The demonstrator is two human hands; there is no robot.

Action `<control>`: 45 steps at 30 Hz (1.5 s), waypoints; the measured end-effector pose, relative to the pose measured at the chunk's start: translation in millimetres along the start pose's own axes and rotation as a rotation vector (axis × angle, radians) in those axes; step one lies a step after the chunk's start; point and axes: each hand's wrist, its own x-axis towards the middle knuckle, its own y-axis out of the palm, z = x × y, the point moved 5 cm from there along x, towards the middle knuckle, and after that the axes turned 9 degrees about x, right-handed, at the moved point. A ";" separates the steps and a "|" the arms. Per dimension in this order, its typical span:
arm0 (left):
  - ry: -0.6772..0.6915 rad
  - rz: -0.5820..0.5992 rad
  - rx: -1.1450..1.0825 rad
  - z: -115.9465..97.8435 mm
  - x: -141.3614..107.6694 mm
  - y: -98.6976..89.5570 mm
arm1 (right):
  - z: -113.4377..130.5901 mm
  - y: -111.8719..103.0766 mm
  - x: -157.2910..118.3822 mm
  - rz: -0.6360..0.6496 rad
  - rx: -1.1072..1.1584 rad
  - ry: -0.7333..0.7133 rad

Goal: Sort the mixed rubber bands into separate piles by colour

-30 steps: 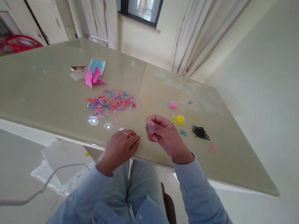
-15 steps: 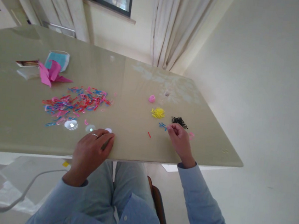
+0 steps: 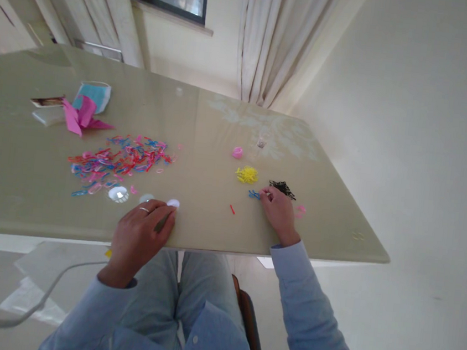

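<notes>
My right hand (image 3: pixel 278 211) is closed in a pinch at the right end of a small group of blue rubber bands (image 3: pixel 253 194). Whatever lies between its fingertips is too small to make out. Just beyond it is a pile of black rubber bands (image 3: pixel 282 189), with yellow ones (image 3: pixel 247 175) to the left. One red band (image 3: pixel 232 209) lies alone, and a few pink bands (image 3: pixel 300 209) are right of the hand. My left hand (image 3: pixel 141 235), wearing a ring, rests curled at the table's front edge, thumb against fingers; its contents, if any, are hidden.
A large mixed heap of red, pink and blue bands (image 3: pixel 122 160) spreads at left. Behind it are a pink folded paper (image 3: pixel 81 116), a blue face mask (image 3: pixel 94 96) and a card (image 3: pixel 48 101). A pink ring-like item (image 3: pixel 237 152) sits beyond the yellow pile.
My right hand has shifted slightly left and away from me, its fingertips now against the blue bands. My left hand stays almost in place. The view has tilted slightly.
</notes>
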 end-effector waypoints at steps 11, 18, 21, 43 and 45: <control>-0.073 0.031 -0.106 2.7 0.0 2.2 | 2.5 -4.3 -40.8 -0.174 0.203 -0.013; -0.328 0.018 -0.518 34.6 2.2 -9.8 | 8.5 -2.3 -59.3 -0.071 0.295 -0.075; -0.379 -0.017 -0.449 63.2 5.7 -21.2 | 1.8 -2.5 -56.1 -0.074 0.359 -0.024; -0.455 0.159 -0.625 82.5 40.1 -21.4 | -4.2 -1.0 -54.0 -0.075 0.415 0.009; -0.569 0.208 -0.996 59.9 36.0 -26.8 | -3.8 -1.2 -54.7 -0.081 0.418 0.013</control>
